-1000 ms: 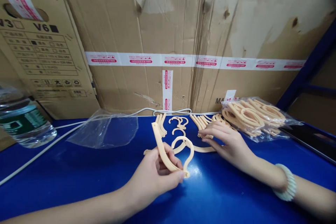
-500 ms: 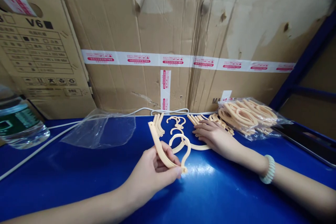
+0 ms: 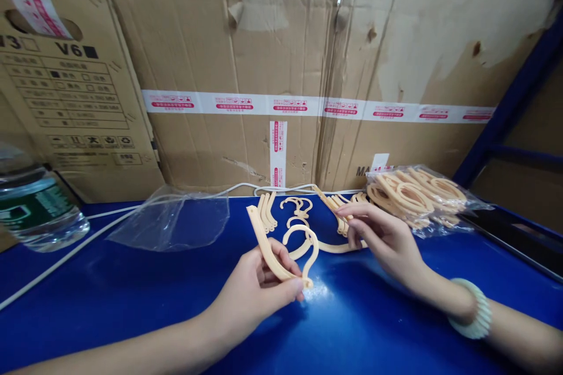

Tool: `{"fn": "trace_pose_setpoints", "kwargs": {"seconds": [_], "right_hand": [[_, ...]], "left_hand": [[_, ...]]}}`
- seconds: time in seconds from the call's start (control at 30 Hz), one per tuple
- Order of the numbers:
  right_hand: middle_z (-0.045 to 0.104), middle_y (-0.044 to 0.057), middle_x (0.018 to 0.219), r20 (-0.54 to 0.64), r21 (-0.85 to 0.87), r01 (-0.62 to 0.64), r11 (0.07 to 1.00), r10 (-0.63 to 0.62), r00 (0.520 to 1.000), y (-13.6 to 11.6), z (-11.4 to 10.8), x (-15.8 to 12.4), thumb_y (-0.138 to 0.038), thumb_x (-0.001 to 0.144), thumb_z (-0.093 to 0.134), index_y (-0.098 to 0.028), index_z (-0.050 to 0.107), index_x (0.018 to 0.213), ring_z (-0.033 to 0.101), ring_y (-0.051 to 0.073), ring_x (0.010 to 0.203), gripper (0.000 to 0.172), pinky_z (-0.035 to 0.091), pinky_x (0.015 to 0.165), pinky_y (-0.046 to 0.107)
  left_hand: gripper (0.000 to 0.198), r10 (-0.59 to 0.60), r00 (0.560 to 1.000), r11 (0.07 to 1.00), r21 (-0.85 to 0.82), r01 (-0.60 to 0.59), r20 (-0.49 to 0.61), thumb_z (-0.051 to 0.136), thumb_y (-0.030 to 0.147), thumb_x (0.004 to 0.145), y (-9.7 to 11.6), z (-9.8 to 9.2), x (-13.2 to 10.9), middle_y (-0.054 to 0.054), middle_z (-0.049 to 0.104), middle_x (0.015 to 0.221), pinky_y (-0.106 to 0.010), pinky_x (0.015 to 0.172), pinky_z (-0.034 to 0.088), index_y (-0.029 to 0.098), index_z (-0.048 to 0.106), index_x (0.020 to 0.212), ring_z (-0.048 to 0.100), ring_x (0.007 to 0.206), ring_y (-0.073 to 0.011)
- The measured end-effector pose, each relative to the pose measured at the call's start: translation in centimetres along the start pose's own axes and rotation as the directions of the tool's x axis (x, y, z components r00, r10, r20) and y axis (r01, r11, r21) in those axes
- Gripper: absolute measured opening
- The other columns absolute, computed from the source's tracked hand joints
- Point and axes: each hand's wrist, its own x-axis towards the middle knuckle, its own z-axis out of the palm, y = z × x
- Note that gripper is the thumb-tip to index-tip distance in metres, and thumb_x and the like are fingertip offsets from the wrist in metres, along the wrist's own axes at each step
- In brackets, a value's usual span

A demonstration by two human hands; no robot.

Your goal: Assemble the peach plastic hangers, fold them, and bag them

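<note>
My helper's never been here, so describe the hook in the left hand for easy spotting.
Above the blue table, find the left hand holding a long curved strip. The pale hook curls up from that strip's near end. Unlike the hooks lying behind it, this one is held raised.

Left hand holding half-hanger, right hand seemingly pinching strip

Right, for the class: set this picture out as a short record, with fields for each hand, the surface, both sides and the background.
Left hand: holds curved piece, hook piece at its near end
Right hand: pinches slender piece
Surface: blue table
Left side: bottle, clear plastic
Right side: bagged pieces
Background: taped cardboard
</note>
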Motion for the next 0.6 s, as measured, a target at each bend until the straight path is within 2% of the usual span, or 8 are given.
{"fn": "trace_pose_setpoints", "kwargs": {"seconds": [0.03,0.1,0.17,0.27,0.33,0.43,0.5,0.6], "right_hand": [[0.067,0.004,0.079,-0.008,0.108,-0.059,0.992,0.06,0.998,-0.8,0.3,-0.4,-0.025,0.097,0.049,-0.021,0.063,0.109,0.063,0.013,0.059,0.018,0.053,0.055,0.025],[0.07,0.004,0.077,0.008,0.258,-0.151,0.954,0.154,0.988,-2.2,0.9,-1.2,-0.027,0.097,0.052,-0.021,0.064,0.107,0.068,0.016,0.067,0.018,0.056,0.062,0.027],[0.072,0.007,0.088,0.017,0.336,-0.219,0.916,0.226,0.974,-3.4,1.3,-1.8,-0.03,0.095,0.056,-0.022,0.067,0.104,0.07,0.019,0.078,0.017,0.058,0.07,0.028],[0.072,0.008,0.1,0.017,0.392,-0.304,0.868,0.324,0.946,-4.3,1.7,-2.6,-0.036,0.092,0.06,-0.023,0.07,0.101,0.07,0.019,0.082,0.018,0.057,0.072,0.027],[0.072,0.007,0.093,0.025,0.408,-0.37,0.835,0.395,0.918,-4.3,1.8,-2.8,-0.038,0.09,0.063,-0.021,0.071,0.095,0.069,0.017,0.076,0.02,0.056,0.068,0.025],[0.068,0.003,0.072,0.095,0.437,-0.461,0.773,0.47,0.878,-3.9,2.0,-3.1,-0.038,0.087,0.068,-0.019,0.067,0.09,0.063,0.012,0.063,0.018,0.05,0.057,0.02],[0.066,0.001,0.072,0.147,0.462,-0.487,0.741,0.478,0.866,-3.6,2.2,-3.3,-0.035,0.086,0.069,-0.022,0.062,0.099,0.06,0.011,0.061,0.02,0.048,0.055,0.02],[0.065,0.002,0.096,0.144,0.526,-0.487,0.697,0.491,0.859,-3.2,2.7,-3.4,-0.031,0.082,0.073,-0.029,0.05,0.123,0.064,0.011,0.069,0.047,0.051,0.062,0.023]], "left_hand": [[0.031,-0.007,1.0,1.0,0.0,0.007,-0.005,0.077,0.015,0.07,0.0,0.0,0.0,0.004,0.066,0.072,-0.021,0.062,0.05,0.017,0.048,0.078,0.065,0.062,-0.0101],[0.031,-0.017,1.0,1.0,0.002,0.017,-0.014,0.077,0.015,0.07,0.0,0.0,0.1,0.004,0.066,0.072,-0.021,0.062,0.05,0.017,0.048,0.079,0.065,0.063,-0.01],[0.03,-0.012,1.0,1.0,0.001,0.012,-0.02,0.077,0.015,0.071,0.0,0.0,0.1,0.004,0.066,0.073,-0.02,0.062,0.049,0.017,0.048,0.079,0.065,0.063,-0.0095],[0.028,-0.01,1.0,1.0,-0.005,0.01,-0.015,0.075,0.014,0.071,0.1,0.1,0.0,0.003,0.067,0.074,-0.02,0.062,0.048,0.017,0.049,0.079,0.064,0.064,-0.0091],[0.028,-0.03,0.999,1.0,-0.003,0.03,-0.014,0.075,0.014,0.07,0.3,0.1,0.0,0.003,0.067,0.073,-0.02,0.063,0.048,0.017,0.049,0.079,0.064,0.064,-0.0091],[0.031,-0.047,0.999,0.999,-0.015,0.047,-0.019,0.076,0.013,0.069,0.7,0.2,0.1,0.004,0.066,0.072,-0.019,0.063,0.047,0.017,0.046,0.077,0.064,0.064,-0.0089],[0.034,-0.046,0.999,0.999,-0.028,0.045,-0.018,0.077,0.014,0.068,0.9,0.2,0.1,0.004,0.066,0.072,-0.019,0.062,0.046,0.018,0.044,0.075,0.063,0.064,-0.0086],[0.036,-0.048,0.999,0.998,-0.031,0.048,-0.012,0.077,0.015,0.068,0.9,0.1,0.1,0.005,0.065,0.073,-0.02,0.064,0.046,0.018,0.042,0.074,0.063,0.065,-0.0087]]}}
